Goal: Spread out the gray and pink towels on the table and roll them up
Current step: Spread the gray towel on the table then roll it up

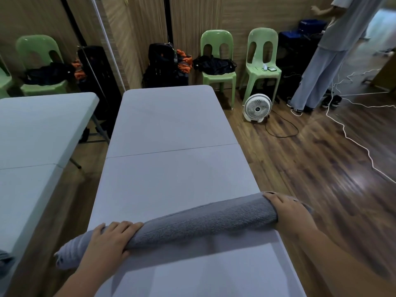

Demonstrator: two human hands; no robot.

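While both hands sit on it, the gray towel (pixel 203 221) lies rolled into one long tight log across the near end of the table (pixel 171 125), slanted, its right end farther away than its left. Both ends stick out past the table's side edges. Left hand (pixel 109 239): fingers curled over the top of the roll close to its left end, gripping it. Right hand (pixel 287 213): wrapped over the roll's right end, fingers bent round the cloth, also gripping. Second table (pixel 32 125) stands just to the left, a narrow gap between. Beyond the far end, two green chairs (pixel 216 61) against the wall, dark bags on one; a black bag (pixel 162 61) on the floor beside them. Small white fan (pixel 257 108) on the wooden floor by the chairs. Far right, a person (pixel 327 50) in pale clothes stands turned away, white cable (pixel 351 138) trailing over the floor near them.
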